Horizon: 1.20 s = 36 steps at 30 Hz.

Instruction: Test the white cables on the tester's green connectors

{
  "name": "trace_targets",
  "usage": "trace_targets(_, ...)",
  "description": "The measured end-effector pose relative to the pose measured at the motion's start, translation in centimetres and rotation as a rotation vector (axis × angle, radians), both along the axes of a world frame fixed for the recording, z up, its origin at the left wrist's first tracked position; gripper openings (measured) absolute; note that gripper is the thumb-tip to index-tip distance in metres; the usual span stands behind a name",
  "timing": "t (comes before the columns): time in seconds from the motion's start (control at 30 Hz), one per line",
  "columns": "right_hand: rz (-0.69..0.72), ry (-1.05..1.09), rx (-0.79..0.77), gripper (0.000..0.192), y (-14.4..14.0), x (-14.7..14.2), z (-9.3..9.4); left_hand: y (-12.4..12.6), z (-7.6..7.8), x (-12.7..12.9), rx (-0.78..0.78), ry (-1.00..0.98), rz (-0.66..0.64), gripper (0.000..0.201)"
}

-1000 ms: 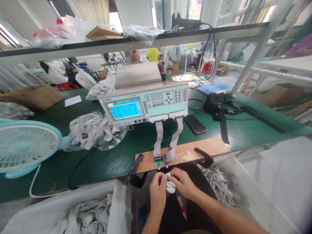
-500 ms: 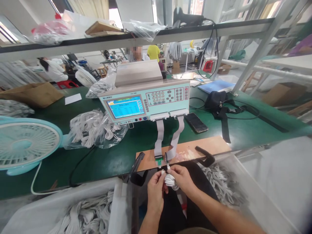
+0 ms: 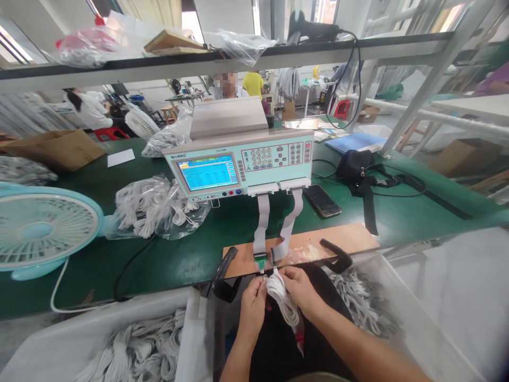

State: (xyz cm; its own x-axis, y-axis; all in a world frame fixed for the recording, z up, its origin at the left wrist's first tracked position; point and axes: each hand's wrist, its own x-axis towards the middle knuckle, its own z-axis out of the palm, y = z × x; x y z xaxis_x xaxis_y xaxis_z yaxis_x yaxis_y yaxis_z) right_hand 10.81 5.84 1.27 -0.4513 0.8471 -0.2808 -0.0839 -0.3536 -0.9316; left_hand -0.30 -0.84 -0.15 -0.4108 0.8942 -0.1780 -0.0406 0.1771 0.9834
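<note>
at board edge (image 3: 318,245): both hands' grip pinches white cable (image 3: 283,300); bins flank lap.

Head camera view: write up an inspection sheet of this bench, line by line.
Surface: green bench top with a wooden board at its near edge.
Job's things: white coiled cable held up at the connector fixture; tester with its screen lit.
Clutter: bag of white cables, phone, black pouch, teal fan.
Grippers: left hand and right hand both grip the cable.
Cables: two grey ribbon cables run from tester to fixture; bins of white cables on either side.
Surroundings: overhead shelf, other people at work behind.
</note>
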Motion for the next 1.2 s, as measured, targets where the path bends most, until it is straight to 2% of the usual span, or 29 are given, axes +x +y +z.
trace_targets(0.2, -0.039, 0.082, -0.146, 0.037, -0.6, -0.5, 0.6, 0.1, -1.2, -0.1, 0.030, 0.101, 0.120, 0.033)
trace_targets(0.53, -0.075, 0.166, -0.148, 0.038, -1.1, -0.8, 0.4, 0.4, -0.6, -0.2, 0.085, 0.084, 0.144, 0.031)
trace_targets(0.63, -0.092, 0.167, -0.132, 0.038, -1.3, -1.0, 0.4, 0.4, -0.8, 0.0, 0.085, 0.041, 0.173, 0.031)
trace_targets(0.8, -0.088, 0.092, -0.086, 0.038, -1.1, -0.8, 0.4, 1.0, -1.5, 0.8, 0.098, -0.158, 0.247, 0.033)
trace_targets(0.9, -0.049, 0.053, -0.047, 0.036, -0.9, -0.5, 0.3, 1.3, -1.7, 1.3, 0.090, -0.094, 0.282, 0.034)
trace_targets(0.97, -0.027, 0.036, -0.038, 0.034, -0.8, -0.3, 0.0, 0.8, -0.9, 1.3, 0.042, 0.003, 0.269, 0.035)
trace_targets(1.07, -0.007, -0.008, -0.041, 0.032, -0.6, 0.0, -0.8, -1.6, 1.9, 0.4, 0.055, 0.162, 0.244, 0.032)
trace_targets(1.13, -0.006, -0.039, -0.042, 0.031, -0.3, 0.1, -1.3, -4.1, 4.0, -1.2, 0.137, 0.292, 0.267, 0.026)
trace_targets(1.2, 0.002, -0.057, -0.044, 0.031, 0.0, 0.0, -1.7, -7.1, 5.2, -4.0, 0.147, 0.435, 0.366, 0.021)
